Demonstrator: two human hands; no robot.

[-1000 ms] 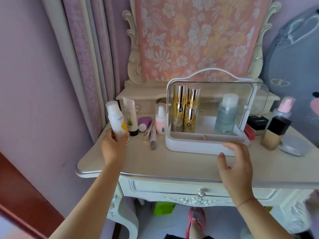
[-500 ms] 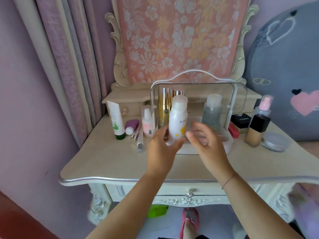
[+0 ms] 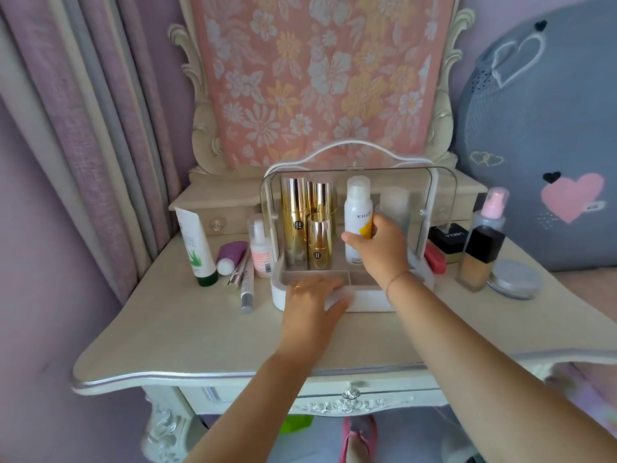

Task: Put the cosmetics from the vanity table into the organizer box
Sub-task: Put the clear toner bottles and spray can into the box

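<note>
As the right hand (image 3: 377, 248) grips the white bottle (image 3: 357, 202) in the organizer box (image 3: 374, 300), left hand (image 3: 310, 295) fingers flat on its rim, several cosmetics (image 3: 195, 245) sit unpacked.

- We see the organizer box (image 3: 367, 300) standing toward the back of the vanity table (image 3: 200, 339).
- Inside it, three capped bottles (image 3: 295, 222) stand at 9 o'clock. The lettered bottle (image 3: 357, 208) is upright mid-box, with another bottle (image 3: 395, 205) at its 3 o'clock.
- At the box's 9 o'clock, going outward, we find a small bottle (image 3: 261, 245) just beside the wall, two sticks (image 3: 247, 282), a lying tube (image 3: 230, 255) and a standing tube (image 3: 195, 245).
- At the box's 3 o'clock stands a foundation bottle (image 3: 479, 255), with a spray bottle (image 3: 490, 212) at its 12 and a compact (image 3: 514, 279) at its 4.
</note>
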